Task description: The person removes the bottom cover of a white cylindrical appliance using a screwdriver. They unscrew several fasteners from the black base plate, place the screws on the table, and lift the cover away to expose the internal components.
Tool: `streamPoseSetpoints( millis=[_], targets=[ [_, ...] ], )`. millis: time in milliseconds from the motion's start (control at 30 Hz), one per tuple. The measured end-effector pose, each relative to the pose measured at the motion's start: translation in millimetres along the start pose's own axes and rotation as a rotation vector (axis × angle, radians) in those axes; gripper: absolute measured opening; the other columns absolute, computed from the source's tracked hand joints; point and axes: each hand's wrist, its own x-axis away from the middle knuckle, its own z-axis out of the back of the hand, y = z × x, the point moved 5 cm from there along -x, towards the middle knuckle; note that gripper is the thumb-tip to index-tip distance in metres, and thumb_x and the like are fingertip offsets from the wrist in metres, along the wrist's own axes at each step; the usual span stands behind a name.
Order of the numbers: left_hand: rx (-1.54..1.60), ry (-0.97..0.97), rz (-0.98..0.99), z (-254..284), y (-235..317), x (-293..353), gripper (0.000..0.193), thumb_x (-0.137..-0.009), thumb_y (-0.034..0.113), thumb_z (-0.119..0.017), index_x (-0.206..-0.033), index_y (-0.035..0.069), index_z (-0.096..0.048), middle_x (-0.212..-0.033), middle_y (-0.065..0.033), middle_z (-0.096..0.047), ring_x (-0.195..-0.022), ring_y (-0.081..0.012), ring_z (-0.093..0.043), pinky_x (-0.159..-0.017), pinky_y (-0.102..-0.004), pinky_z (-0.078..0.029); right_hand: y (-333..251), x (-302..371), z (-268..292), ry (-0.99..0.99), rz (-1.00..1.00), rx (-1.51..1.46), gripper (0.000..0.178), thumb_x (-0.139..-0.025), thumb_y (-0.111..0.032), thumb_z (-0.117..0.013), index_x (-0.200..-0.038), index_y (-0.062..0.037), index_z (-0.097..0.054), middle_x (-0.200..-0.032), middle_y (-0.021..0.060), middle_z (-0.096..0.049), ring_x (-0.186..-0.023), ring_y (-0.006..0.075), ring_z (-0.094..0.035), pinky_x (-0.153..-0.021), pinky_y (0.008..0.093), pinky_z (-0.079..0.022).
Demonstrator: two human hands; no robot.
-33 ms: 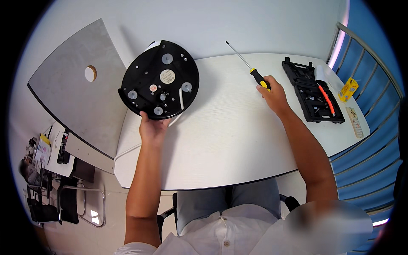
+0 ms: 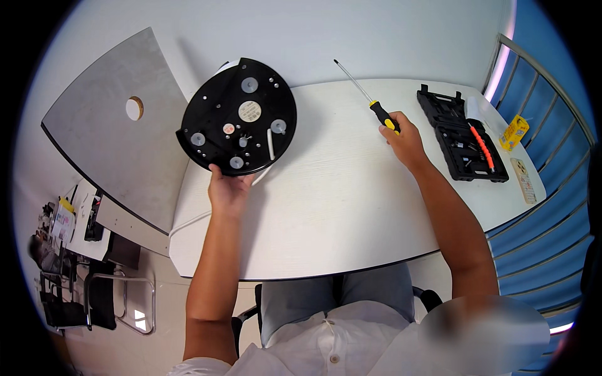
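My left hand (image 2: 228,193) grips the lower rim of a round black appliance base (image 2: 213,116), fingers behind it and thumb in front. The base is raised and tilted, its underside turned towards me. Clear suction-cup feet, small screws and two round labels show on that face. A white cord (image 2: 271,144) comes out at its right side and runs down behind my wrist. The rest of the appliance is mostly hidden behind the base. In my right hand (image 2: 407,143) is a screwdriver (image 2: 379,111) with a black and yellow handle, its tip pointing up and left, apart from the base.
An open black tool case (image 2: 463,172) lies on the right of the white table (image 2: 326,219), an orange flexible shaft (image 2: 481,147) across it. Beyond are a yellow drink carton (image 2: 514,132) and a beige strip (image 2: 523,180). A grey panel (image 2: 94,94) stands left; a metal railing (image 2: 545,75) runs right.
My left hand and the black appliance base have shifted slightly to the right. The right hand and the screwdriver stay in place.
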Motion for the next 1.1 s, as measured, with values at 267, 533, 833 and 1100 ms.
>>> streamPoseSetpoints(
  millis=[267, 533, 833, 1100],
  targets=[
    [0.086, 0.056, -0.031, -48, -48, 27, 0.057, -0.104, 0.044, -0.02, -0.144, 0.004, -0.028, -0.148, -0.0145, -0.035, -0.132, -0.0341, -0.042, -0.108, -0.0517, -0.04, -5, 1, 3, -0.008, -0.053, -0.127, 0.029, -0.087, -0.02, -0.065, -0.106, -0.0013, -0.054, -0.082, 0.0057, -0.058, -0.072, 0.0117, -0.054, -0.066, 0.0271, -0.044],
    [0.033, 0.137, -0.069, -57, -70, 41, 0.052, -0.105, 0.039, -0.022, -0.141, 0.002, -0.03, -0.145, -0.0153, -0.036, -0.129, -0.0309, -0.044, -0.108, -0.0453, -0.043, -18, 9, -6, -0.228, -0.039, -0.588, 0.033, -0.098, -0.023, -0.048, -0.124, -0.0029, -0.043, -0.12, 0.0128, -0.06, -0.108, 0.0191, -0.06, -0.087, 0.0309, -0.047],
    [0.062, 0.139, -0.06, -40, -64, 45, 0.056, -0.105, 0.041, -0.016, -0.145, 0.004, -0.025, -0.149, -0.0165, -0.031, -0.134, -0.0337, -0.038, -0.111, -0.0492, -0.038, -47, 33, -31, -0.473, 0.04, -0.591, 0.034, -0.102, -0.024, -0.039, -0.13, -0.0056, -0.037, -0.142, 0.0158, -0.046, -0.128, 0.0266, -0.05, -0.099, 0.0377, -0.043],
    [0.287, 0.136, 0.044, -30, -52, 39, 0.063, -0.102, 0.049, -0.009, -0.147, 0.009, -0.028, -0.149, -0.0172, -0.034, -0.134, -0.0402, -0.039, -0.106, -0.0564, -0.04, -40, 27, -25, -0.397, 0.005, -0.523, 0.03, -0.101, -0.021, -0.039, -0.126, -0.0056, -0.04, -0.137, 0.0138, -0.051, -0.121, 0.0218, -0.055, -0.095, 0.0352, -0.045]
  ],
)
